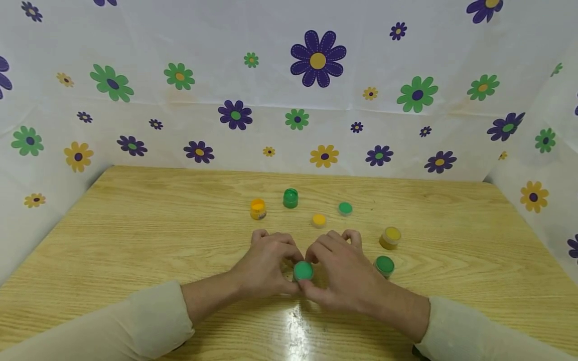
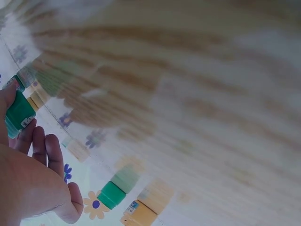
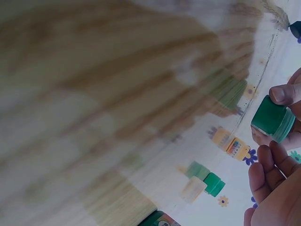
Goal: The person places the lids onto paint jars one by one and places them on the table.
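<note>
A small green paint jar (image 1: 303,271) with its lid on is between my two hands, close to the table front. My left hand (image 1: 268,263) holds its left side between thumb and forefinger. From the other side my right hand (image 1: 343,271) holds it too, thumb at the near edge and forefinger at the far edge. Both wrist views show the jar's green body (image 2: 19,113) (image 3: 270,117) among the fingers. Whether its base touches the table I cannot tell. Beside my right wrist, partly hidden, is another lidded green jar (image 1: 385,264).
Beyond the hands stand an uncovered yellow-orange jar (image 1: 258,210) and an uncovered green jar (image 1: 291,199). A yellow lid (image 1: 318,220) and a green lid (image 1: 345,208) lie right of them. Farther right is a lidded yellow jar (image 1: 390,238). A flowered cloth (image 1: 271,85) hangs behind the wooden table (image 1: 158,225).
</note>
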{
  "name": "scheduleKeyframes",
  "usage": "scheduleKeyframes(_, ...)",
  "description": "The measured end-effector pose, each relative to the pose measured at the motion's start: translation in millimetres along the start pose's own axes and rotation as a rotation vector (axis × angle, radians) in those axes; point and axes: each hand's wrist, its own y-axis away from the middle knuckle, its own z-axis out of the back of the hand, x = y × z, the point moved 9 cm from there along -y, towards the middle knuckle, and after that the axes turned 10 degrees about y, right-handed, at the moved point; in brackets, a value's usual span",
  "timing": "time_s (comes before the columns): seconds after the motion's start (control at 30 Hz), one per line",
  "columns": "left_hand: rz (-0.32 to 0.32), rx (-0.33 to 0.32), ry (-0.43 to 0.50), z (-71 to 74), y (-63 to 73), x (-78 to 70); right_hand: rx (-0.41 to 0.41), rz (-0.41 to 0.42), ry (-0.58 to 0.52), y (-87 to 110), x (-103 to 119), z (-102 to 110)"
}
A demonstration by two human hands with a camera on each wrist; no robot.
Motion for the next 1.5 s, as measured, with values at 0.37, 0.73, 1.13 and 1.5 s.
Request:
scheduleKeyframes(0.37, -0.004, -0.004, -0.01, -1.1, 0.7, 0.2, 0.03, -0.053, 0.001, -0.3, -3.6, -1.1)
scheduleKeyframes(0.73, -0.012, -0.009, -0.007, -0.7, 0.8, -1.4, 0.029, 0.008, -0.038, 0.2, -0.7, -2.1)
scheduleKeyframes(1.13, -0.049, -0.024, -0.072, -1.5, 2.9, -5.3, -0.007, 0.002, 0.027, 1.1, -1.5, -1.2)
scheduleKeyframes(1.5, -0.033, -0.037, -0.059, -0.2, 3.1, -3.9, -0.002, 0.024, -0.026, 1.1, -0.5, -1.4)
